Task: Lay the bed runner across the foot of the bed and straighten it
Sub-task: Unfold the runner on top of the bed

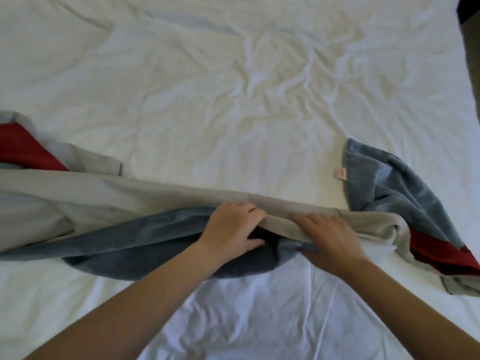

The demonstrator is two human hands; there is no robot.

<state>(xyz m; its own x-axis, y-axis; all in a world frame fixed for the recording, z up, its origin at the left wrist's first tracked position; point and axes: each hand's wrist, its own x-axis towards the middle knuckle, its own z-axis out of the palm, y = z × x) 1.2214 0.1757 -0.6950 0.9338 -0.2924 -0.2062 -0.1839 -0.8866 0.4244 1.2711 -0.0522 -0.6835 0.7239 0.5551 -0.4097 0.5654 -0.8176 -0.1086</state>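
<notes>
The bed runner [109, 201] is a long strip of grey, blue-grey and red cloth lying bunched and twisted across the white bed [233, 94], from the left edge to the right. Its right end [389, 188] is folded back, with a small white label beside it. My left hand [233, 227] grips a grey fold near the middle, thumb tucked under the cloth. My right hand [330, 237] pinches the same grey fold just to the right, fingers on top and thumb beneath. Both hands almost touch.
The white sheet is creased over the whole bed. The bed's right edge [467, 74] shows at the far right, with dark floor beyond it. Smooth white sheet lies between my forearms at the near side.
</notes>
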